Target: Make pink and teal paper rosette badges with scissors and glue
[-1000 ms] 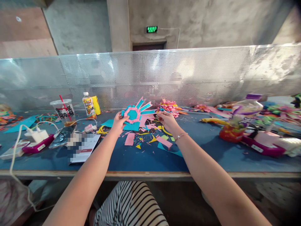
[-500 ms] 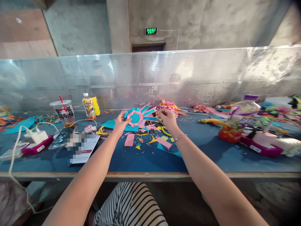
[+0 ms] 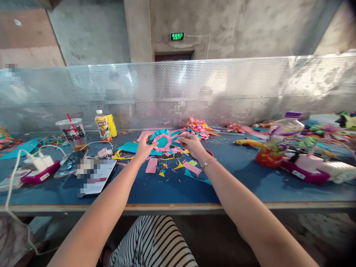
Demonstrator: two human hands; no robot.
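A round paper piece [image 3: 163,142], blue with a pink folded ring, is held up over the table. My left hand [image 3: 145,147] grips its left edge between thumb and fingers. Blue strips stick out from its right side toward my right hand [image 3: 191,144], whose fingers are pinched together at the strips; what exactly lies between them is too small to tell. Beneath the hands are pink, yellow and black paper scraps, with a pink rectangle [image 3: 151,165] near the front. A heap of pink paper flowers [image 3: 198,127] sits just behind my right hand.
On the left are a plastic cup [image 3: 72,133], a drink bottle [image 3: 102,126], a phone [image 3: 71,163], a tablet [image 3: 101,178] and a power strip [image 3: 41,174] with white cables. A purple-capped jar [image 3: 278,144] and another power strip [image 3: 306,172] stand right. A perforated metal screen [image 3: 167,96] runs behind.
My right hand has moved slightly left, closer to the round piece. The blue strips that fanned up to the right now lie lower and partly behind its fingers. The view has shifted a little.
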